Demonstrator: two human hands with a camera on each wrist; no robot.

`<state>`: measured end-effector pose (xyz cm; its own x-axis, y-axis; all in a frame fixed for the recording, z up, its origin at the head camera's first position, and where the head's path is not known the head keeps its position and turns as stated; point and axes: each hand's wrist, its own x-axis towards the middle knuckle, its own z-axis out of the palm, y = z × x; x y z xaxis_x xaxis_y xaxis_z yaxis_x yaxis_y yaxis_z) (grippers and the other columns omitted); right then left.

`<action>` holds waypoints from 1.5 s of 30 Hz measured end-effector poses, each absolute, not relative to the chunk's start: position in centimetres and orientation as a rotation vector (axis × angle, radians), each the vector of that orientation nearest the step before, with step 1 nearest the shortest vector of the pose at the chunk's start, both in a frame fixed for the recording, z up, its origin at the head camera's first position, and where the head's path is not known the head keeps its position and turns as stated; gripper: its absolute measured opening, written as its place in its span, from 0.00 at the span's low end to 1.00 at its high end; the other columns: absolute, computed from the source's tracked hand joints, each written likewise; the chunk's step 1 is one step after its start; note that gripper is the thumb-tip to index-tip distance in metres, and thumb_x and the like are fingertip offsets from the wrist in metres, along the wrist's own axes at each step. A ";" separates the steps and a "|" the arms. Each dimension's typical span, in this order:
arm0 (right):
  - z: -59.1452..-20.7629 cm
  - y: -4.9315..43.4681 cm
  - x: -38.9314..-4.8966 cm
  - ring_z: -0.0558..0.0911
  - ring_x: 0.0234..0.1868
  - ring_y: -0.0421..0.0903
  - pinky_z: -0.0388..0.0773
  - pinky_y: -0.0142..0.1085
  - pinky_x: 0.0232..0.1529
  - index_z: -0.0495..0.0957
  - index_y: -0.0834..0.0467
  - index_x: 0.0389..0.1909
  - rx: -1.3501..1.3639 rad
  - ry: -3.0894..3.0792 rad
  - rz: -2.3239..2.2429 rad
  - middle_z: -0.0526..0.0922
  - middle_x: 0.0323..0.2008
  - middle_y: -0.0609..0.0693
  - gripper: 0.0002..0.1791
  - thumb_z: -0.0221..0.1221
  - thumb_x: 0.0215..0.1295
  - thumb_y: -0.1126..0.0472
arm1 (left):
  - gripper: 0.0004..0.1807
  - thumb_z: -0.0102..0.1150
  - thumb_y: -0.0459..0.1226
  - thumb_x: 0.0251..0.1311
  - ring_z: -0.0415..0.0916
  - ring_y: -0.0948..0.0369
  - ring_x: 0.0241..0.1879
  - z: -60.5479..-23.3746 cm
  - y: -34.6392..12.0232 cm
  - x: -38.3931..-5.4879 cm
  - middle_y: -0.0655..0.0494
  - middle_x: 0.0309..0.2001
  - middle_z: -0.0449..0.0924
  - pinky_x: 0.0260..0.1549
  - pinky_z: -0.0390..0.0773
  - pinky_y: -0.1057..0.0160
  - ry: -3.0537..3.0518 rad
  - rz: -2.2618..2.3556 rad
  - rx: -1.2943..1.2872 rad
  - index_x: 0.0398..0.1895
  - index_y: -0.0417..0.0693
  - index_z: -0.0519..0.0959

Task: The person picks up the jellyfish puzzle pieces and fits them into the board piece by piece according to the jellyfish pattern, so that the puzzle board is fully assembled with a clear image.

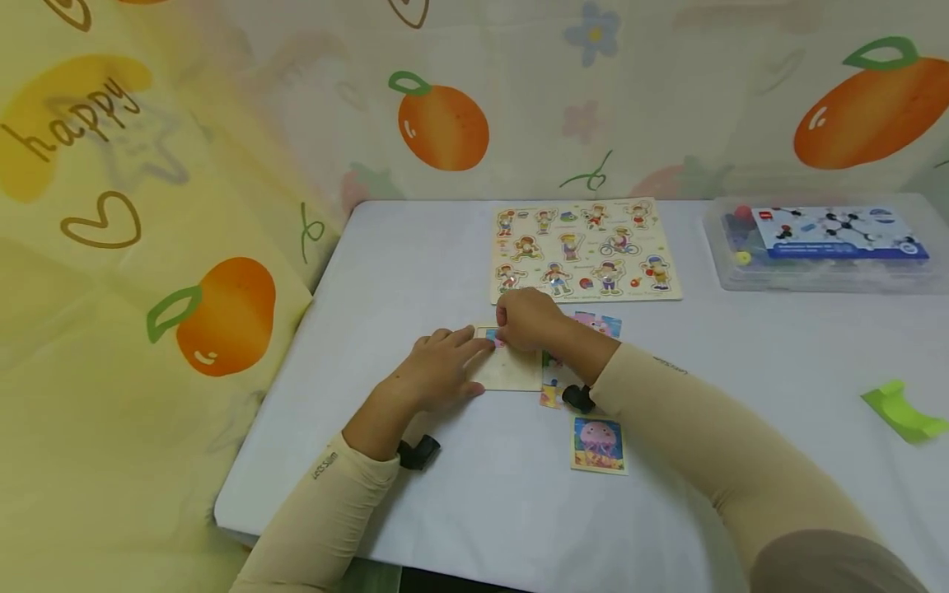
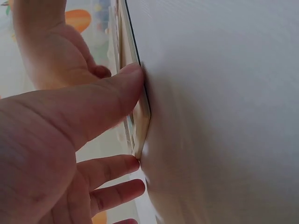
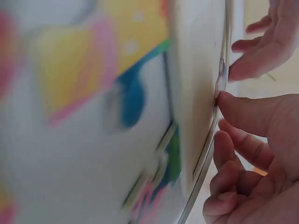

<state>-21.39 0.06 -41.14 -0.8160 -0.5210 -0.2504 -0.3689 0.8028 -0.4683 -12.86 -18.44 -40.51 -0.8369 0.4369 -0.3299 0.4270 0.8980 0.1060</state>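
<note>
A pale wooden puzzle board [image 1: 513, 375] lies flat on the white table, with a small blue-and-pink puzzle piece [image 1: 493, 334] in its far left corner. My right hand [image 1: 530, 319] bends over that corner, pinching the piece between thumb and fingertips. At the board's left side my left hand [image 1: 439, 366] lies with fingers extended, the index fingertip beside the piece. In the left wrist view the left thumb [image 2: 112, 93] rests against the board's edge. Loose colourful puzzle pieces [image 1: 552, 383] lie right of the board, partly hidden by the right forearm.
A jellyfish picture card [image 1: 599, 445] lies nearer the front. Behind the hands is a wooden board with cartoon children [image 1: 586, 247]. At the back right stands a clear plastic box [image 1: 823, 276]; a curled green strip [image 1: 904, 413] lies at the far right.
</note>
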 end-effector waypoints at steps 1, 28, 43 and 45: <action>-41.1 -0.2 -21.4 0.78 0.36 0.47 0.74 0.38 0.39 0.79 0.55 0.35 -0.669 2.636 -0.562 0.82 0.34 0.49 0.11 0.69 0.65 0.54 | 0.38 0.61 0.56 0.68 0.61 0.43 0.73 -40.5 -18.4 -12.9 0.47 0.79 0.58 0.66 0.66 0.38 2.712 0.042 0.640 0.79 0.62 0.62; -39.5 10.5 -22.8 0.77 0.42 0.54 0.74 0.47 0.47 0.82 0.61 0.44 -0.432 2.664 -0.319 0.83 0.42 0.55 0.15 0.71 0.62 0.56 | 0.43 0.64 0.57 0.65 0.57 0.49 0.73 -40.0 -17.2 -13.1 0.55 0.81 0.54 0.68 0.62 0.45 2.687 -0.126 0.515 0.80 0.66 0.58; -39.6 8.5 -22.4 0.77 0.34 0.49 0.73 0.40 0.36 0.82 0.57 0.32 -0.453 2.649 -0.735 0.82 0.32 0.52 0.06 0.67 0.67 0.59 | 0.42 0.64 0.57 0.65 0.64 0.52 0.70 -39.8 -17.2 -13.6 0.59 0.80 0.58 0.63 0.68 0.47 2.667 -0.109 0.571 0.80 0.63 0.60; -39.8 7.3 -22.4 0.78 0.34 0.48 0.74 0.39 0.37 0.84 0.56 0.31 -0.485 2.595 -0.820 0.83 0.31 0.50 0.05 0.67 0.66 0.60 | 0.43 0.64 0.58 0.64 0.64 0.52 0.70 -39.7 -17.2 -13.6 0.58 0.79 0.59 0.63 0.68 0.47 2.662 -0.090 0.569 0.80 0.62 0.61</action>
<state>-22.39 7.33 -39.79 -0.8702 -0.4271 -0.2458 -0.2084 0.7710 -0.6018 -13.64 -17.24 -39.71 -0.8304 0.3774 -0.4099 0.4042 0.9144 0.0230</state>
